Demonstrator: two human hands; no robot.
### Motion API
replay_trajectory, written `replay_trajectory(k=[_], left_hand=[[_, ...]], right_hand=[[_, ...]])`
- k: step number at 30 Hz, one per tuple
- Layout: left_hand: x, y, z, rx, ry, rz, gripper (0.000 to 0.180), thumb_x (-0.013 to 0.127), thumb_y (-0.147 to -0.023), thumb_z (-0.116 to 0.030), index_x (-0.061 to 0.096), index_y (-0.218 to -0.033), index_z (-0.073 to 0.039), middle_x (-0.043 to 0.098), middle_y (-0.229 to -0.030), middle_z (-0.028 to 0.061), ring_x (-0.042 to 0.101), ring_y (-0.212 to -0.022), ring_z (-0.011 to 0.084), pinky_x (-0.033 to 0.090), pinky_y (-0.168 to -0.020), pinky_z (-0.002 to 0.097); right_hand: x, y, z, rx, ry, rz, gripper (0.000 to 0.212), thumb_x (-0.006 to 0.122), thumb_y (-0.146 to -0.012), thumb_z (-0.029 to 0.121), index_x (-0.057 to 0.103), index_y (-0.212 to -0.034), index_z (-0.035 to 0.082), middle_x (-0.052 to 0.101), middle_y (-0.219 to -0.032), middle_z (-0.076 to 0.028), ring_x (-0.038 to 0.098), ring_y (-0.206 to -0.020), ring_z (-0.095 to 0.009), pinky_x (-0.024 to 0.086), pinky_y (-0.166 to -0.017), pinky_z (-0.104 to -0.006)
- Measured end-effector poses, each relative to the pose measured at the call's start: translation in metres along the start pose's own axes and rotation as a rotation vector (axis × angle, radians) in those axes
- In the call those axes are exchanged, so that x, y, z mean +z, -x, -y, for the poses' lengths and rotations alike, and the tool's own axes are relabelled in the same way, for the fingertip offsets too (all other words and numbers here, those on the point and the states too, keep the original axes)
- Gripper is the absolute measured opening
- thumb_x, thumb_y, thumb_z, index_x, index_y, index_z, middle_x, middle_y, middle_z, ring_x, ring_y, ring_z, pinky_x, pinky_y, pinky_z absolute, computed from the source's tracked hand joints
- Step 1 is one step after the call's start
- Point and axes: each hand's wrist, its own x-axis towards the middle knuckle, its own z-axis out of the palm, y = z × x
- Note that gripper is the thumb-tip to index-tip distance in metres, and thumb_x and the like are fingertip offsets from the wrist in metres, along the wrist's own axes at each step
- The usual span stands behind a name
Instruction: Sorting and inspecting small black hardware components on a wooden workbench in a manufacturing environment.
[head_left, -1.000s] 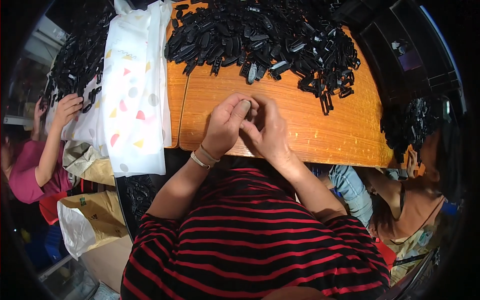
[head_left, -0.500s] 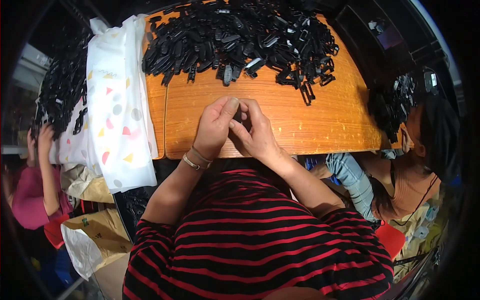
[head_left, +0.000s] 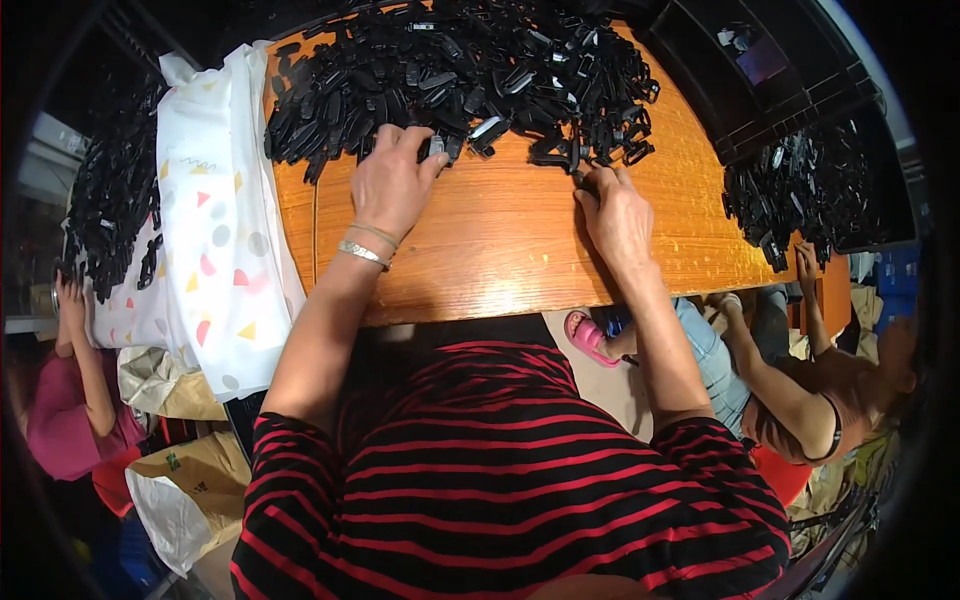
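Note:
A wide heap of small black plastic clip-like parts (head_left: 440, 75) lies across the far side of the wooden table (head_left: 480, 240). My left hand (head_left: 392, 188) rests at the heap's front edge, fingers spread over the parts. Its thumb is apart from the fingers, beside a greyish part (head_left: 437, 147). Farther right, my right hand (head_left: 620, 218) is at the front right edge of the heap. Its fingers and thumb close on a small dark part, mostly hidden by the fingertips.
White patterned plastic sheeting (head_left: 225, 230) covers the table's left side. More black parts lie in heaps at far left (head_left: 110, 180) and right (head_left: 800, 190). People sit at both sides, a hand (head_left: 70, 305) at the left heap. A paper bag (head_left: 195, 490) stands lower left.
My hands were together near the table's front edge, around something small and dark. They have parted and reached forward to the heap. The person at right has shifted.

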Motion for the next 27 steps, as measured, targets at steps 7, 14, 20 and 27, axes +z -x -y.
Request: replay_trajectory(k=[7, 14, 20, 27], left_hand=[[-0.004, 0.021, -0.012, 0.021, 0.197, 0.142, 0.017, 0.066, -0.089, -0.019, 0.069, -0.101, -0.008, 0.064, -0.093, 0.0114, 0.063, -0.083, 0.032, 0.05, -0.071, 0.0387], [-0.02, 0.034, 0.0, 0.021, 0.312, 0.176, 0.013, 0.062, -0.087, -0.013, 0.071, -0.097, -0.011, 0.063, -0.093, 0.0086, 0.063, -0.084, 0.0316, 0.051, -0.071, 0.0395], [-0.031, 0.029, -0.004, 0.293, 0.108, 0.205, 0.019, 0.064, -0.083, -0.007, 0.069, -0.1, -0.013, 0.06, -0.098, 0.0079, 0.064, -0.082, 0.0291, 0.052, -0.068, 0.0375], [-0.031, 0.023, -0.002, 0.416, 0.032, 0.259, 0.023, 0.066, -0.079, -0.007, 0.064, -0.102, -0.01, 0.056, -0.094, 0.01, 0.064, -0.079, 0.0301, 0.052, -0.064, 0.0388]], right_hand=[[0.006, 0.003, 0.022, -0.206, -0.314, 0.094, 0.023, 0.079, -0.078, 0.011, 0.059, -0.08, -0.002, 0.057, -0.077, -0.013, 0.057, -0.065, -0.027, 0.046, -0.06, -0.0361], [0.015, 0.006, 0.033, -0.204, -0.543, 0.217, 0.023, 0.077, -0.083, 0.01, 0.058, -0.078, -0.002, 0.058, -0.076, -0.007, 0.054, -0.064, -0.015, 0.045, -0.059, -0.0316], [0.022, 0.015, 0.043, -0.033, -0.944, 0.246, 0.017, 0.071, -0.087, 0.003, 0.06, -0.1, 0.0, 0.057, -0.079, -0.002, 0.056, -0.063, -0.009, 0.047, -0.055, -0.0229], [0.018, 0.021, 0.051, 0.077, -1.299, 0.367, 0.026, 0.067, -0.088, -0.002, 0.061, -0.114, -0.002, 0.06, -0.082, -0.003, 0.061, -0.067, -0.008, 0.05, -0.057, -0.0213]])
